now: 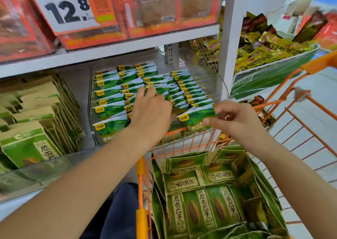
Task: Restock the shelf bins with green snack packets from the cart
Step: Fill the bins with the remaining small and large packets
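Left hand (150, 111) is lying flat, fingers spread, hiding some binned packets (109, 109); right hand (235, 119) is pinching one green packet (197, 115).

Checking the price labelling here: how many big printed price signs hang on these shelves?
1: a white price sign reading 12.8 hangs at upper left, over the orange boxes. Others may sit outside the view.
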Motion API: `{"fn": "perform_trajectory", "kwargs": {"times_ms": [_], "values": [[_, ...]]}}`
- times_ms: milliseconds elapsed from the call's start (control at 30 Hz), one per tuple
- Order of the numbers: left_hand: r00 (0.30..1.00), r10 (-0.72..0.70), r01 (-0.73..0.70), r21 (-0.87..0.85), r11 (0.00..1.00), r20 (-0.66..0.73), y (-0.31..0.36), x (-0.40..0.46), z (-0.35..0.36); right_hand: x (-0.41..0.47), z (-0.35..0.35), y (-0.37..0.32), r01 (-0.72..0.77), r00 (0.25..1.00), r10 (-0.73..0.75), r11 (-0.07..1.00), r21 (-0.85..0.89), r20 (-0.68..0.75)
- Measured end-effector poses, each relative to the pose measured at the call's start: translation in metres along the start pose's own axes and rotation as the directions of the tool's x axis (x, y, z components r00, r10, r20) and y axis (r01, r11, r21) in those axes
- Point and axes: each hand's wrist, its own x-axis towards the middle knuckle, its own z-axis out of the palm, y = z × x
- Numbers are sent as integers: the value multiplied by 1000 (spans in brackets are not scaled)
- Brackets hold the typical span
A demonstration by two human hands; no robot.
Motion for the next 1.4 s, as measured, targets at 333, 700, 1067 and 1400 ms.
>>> {"fn": "perform_trajectory", "kwargs": {"times_ms": [333, 700, 1067, 1400], "values": [[961, -179, 211, -137, 968, 212, -27, 44, 6, 6, 9, 23, 67, 966, -125, 967, -248, -226], [986, -151, 160, -127, 979, 74, -32, 52, 13, 2, 12, 19, 85, 955, -133, 979, -186, -266], [967, -141, 209, -352, 912, 211, -65, 65, 13, 76, 54, 2, -104, 992, 111, 989, -103, 62], [958, 17, 124, -466, 876, 286, -60, 46, 3, 79, 70, 11, -60, 991, 84, 975, -212, 107]]}}
